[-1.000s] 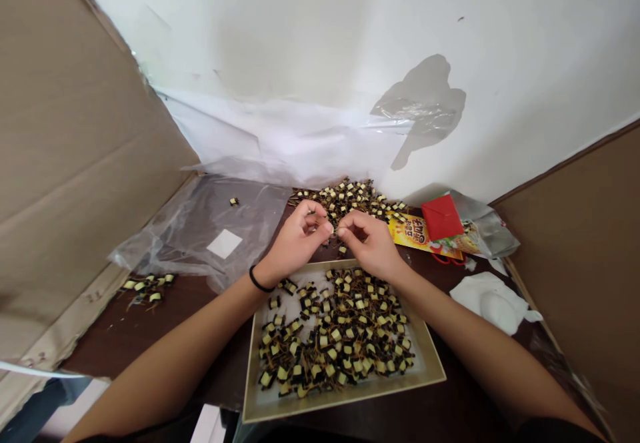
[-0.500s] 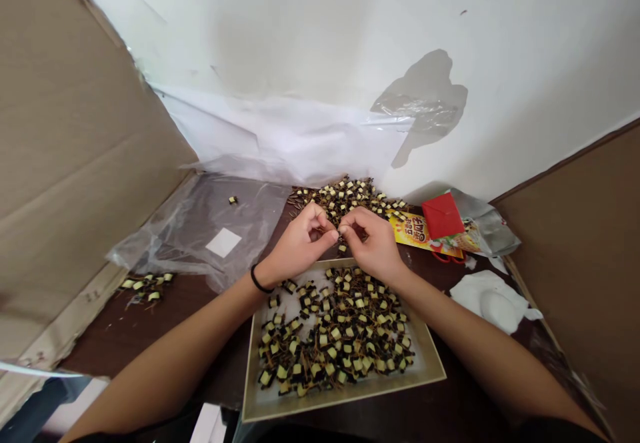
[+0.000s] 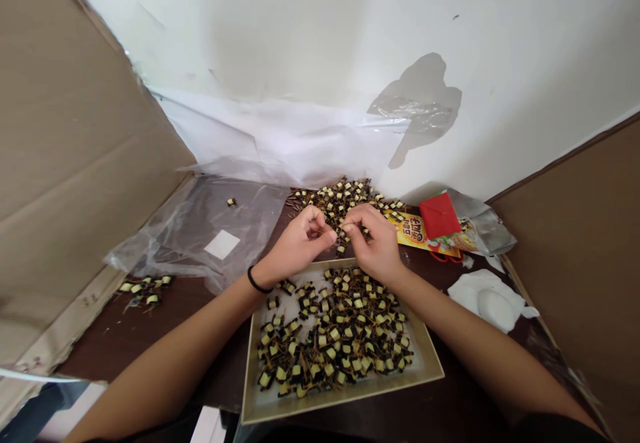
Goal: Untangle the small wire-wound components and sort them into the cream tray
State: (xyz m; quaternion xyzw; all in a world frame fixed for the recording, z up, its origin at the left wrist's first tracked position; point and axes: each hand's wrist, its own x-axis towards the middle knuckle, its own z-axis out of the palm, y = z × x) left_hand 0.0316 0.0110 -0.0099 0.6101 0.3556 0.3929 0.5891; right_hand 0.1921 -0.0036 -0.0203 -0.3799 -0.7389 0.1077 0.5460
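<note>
The thumb and first finger of the right hand [image 3: 377, 243] are pressed together, but what is pinched there, if anything, is too small to be told. The thumb and first finger of the left hand [image 3: 297, 243] are bent close to each other; whether anything is pinched there cannot be told. The two hands are held up near each other, tips facing, perhaps so that something tiny can be reached from both sides. A black band [image 3: 259, 281] is worn on the left wrist.

Just past the fingers, a pile of little parts [image 3: 345, 196], black with pale yellow middles, is heaped by the wall, likely so that they can be easily reached. Below the hands, more parts [image 3: 357, 346] are held in a tray [image 3: 360, 390]; by its low sides they are probably stopped from spilling.

To the left, one lone part [image 3: 231, 202] and a white square [image 3: 222, 245] are seen on a clear plastic sheet [image 3: 185, 223]. A small bunch [image 3: 145, 287] is set on the table [image 3: 185, 313], nearer the person. To the right, a red envelope [image 3: 440, 215] is laid over a yellow packet [image 3: 413, 228], beside a silver bag [image 3: 493, 223]. White tissue [image 3: 493, 303] is found nearer the person.
</note>
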